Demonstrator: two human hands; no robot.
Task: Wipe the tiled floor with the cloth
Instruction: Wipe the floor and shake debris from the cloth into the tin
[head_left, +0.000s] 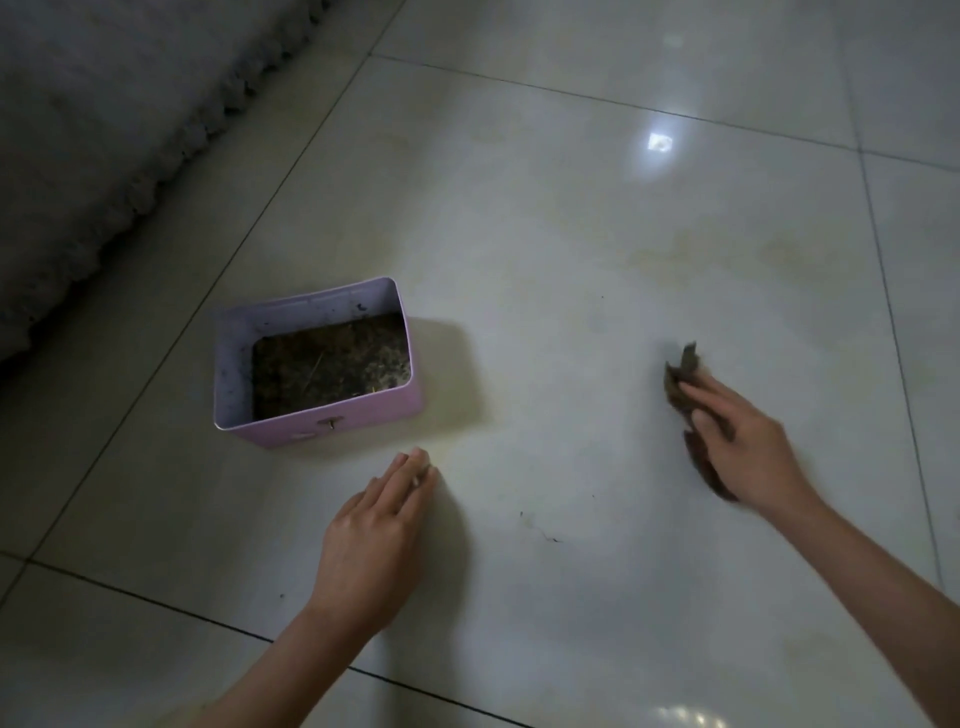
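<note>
head view shows me low over the tiled floor (571, 234), and the wiping looks to be under way, with more ground to cover. my right hand (748, 441) lies flat on the brown cloth (681, 366), fingers (709, 397) stretched out straight and pressing it to the tile rather than curling round it; the cloth pokes out crumpled beyond my fingertips and shows again as a dark edge under my palm. the outline there is smeared, so i can't tell how my thumb sits. my left hand (379, 519) is spread open and holds nothing, its fingertips resting on the tile just beside the pink tin box (332, 421), which stands open with dark, soil-like stuff in its bottom. between my hands, nearer to me, a few dark specks and a thin strand (540, 530) lie on the tile, and a faint yellowish stain (727, 254) spreads beyond the cloth. a grey fringed rug (104, 130) fills the far left corner. next, i judge, i should drag the cloth toward those specks with steady downward pressure, gather them under it, then work outward over the stain, steering well wide of the box so i don't knock it and spill it.
</note>
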